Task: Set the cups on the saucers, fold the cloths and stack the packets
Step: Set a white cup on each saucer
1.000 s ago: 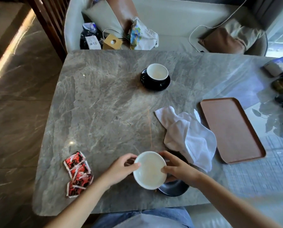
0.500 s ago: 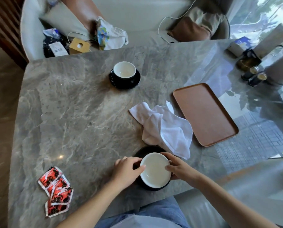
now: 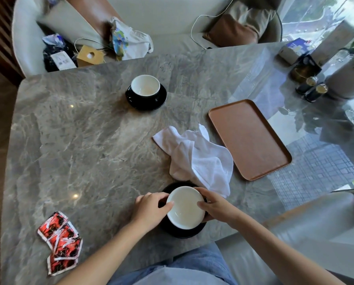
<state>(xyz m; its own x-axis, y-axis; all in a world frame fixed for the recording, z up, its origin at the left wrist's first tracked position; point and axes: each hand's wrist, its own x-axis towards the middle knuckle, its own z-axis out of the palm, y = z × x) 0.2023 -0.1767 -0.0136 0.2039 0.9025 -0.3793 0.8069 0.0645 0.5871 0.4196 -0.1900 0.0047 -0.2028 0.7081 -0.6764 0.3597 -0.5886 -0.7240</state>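
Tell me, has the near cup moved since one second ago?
Yes. Against the cloth, the cup went right, from beside the saucer to over it, held by the left hand and right hand.

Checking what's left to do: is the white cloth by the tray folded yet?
Not folded. The white cloth lies crumpled in uneven bunches on the table, beside the tray.

worktop: grey marble | tray: brown, right side | bottles: two, far right corner | sofa: behind worktop, carrying cushion, box, cable
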